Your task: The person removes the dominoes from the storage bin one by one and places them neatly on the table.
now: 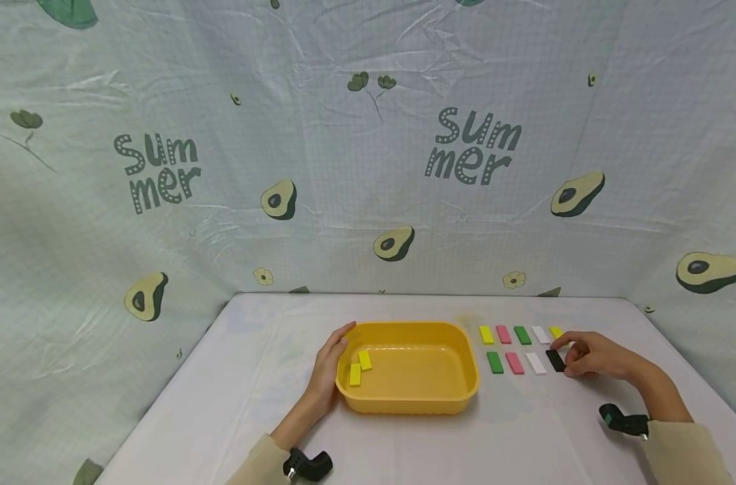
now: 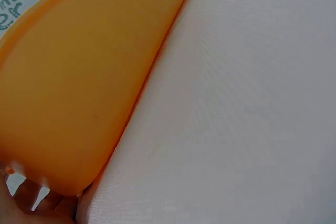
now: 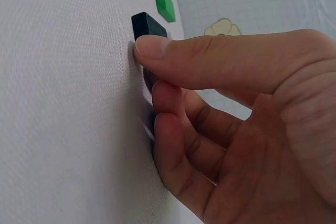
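Note:
A yellow plastic basin [image 1: 404, 406] stands on the table, with two small yellow blocks [image 1: 360, 369] at the left inside it. My left hand [image 1: 327, 370] rests against the basin's left outer wall, fingers stretched along it. In the left wrist view, fingers [image 2: 50, 203] touch the orange-looking side of the basin [image 2: 79, 87]. To the right, my right hand [image 1: 604, 357] pinches a black block [image 1: 555, 361] between thumb and index finger. The right wrist view shows the thumb on the block's near end [image 3: 148, 24]; the other fingers are bent beneath.
Two rows of small blocks lie right of the basin: yellow [image 1: 486, 335], pink [image 1: 503, 334], green [image 1: 522, 335], white [image 1: 540, 335] and a partly hidden yellow one behind; green [image 1: 495, 362], pink [image 1: 515, 363] and white [image 1: 535, 363] in front. A printed curtain [image 1: 344, 148] hangs behind the table.

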Available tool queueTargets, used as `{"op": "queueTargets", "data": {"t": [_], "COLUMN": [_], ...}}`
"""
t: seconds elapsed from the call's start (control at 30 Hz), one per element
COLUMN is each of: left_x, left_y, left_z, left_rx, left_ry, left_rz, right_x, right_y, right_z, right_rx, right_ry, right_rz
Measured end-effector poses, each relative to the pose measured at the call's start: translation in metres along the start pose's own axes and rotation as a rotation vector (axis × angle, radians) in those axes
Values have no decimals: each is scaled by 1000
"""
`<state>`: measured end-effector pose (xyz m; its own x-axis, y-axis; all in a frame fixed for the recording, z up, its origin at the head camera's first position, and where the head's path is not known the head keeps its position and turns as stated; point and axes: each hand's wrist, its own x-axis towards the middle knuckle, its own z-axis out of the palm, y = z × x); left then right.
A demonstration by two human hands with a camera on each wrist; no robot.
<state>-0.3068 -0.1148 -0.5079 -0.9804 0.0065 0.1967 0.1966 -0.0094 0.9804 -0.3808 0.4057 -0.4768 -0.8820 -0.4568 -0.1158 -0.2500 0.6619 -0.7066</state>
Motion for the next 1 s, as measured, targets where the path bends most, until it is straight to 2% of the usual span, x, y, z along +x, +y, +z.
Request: {"op": "queueTargets", "data": {"t": [0.27,0.83,1.0], "left_x": [1,1,1], "left_y": [0,-1,0], "left_z": [0,0,0], "left_rx": [-11,-4,-6], "left_ry": [-9,4,1], "left_rz": [0,-4,-4], "right_x": [-1,-2,-2], "right_y": [3,4,3], "right_z": [0,1,1], "right_rx": [-2,25,46], "right_ry": [12,2,-4], "right_rz": [-35,-20,-37]}}
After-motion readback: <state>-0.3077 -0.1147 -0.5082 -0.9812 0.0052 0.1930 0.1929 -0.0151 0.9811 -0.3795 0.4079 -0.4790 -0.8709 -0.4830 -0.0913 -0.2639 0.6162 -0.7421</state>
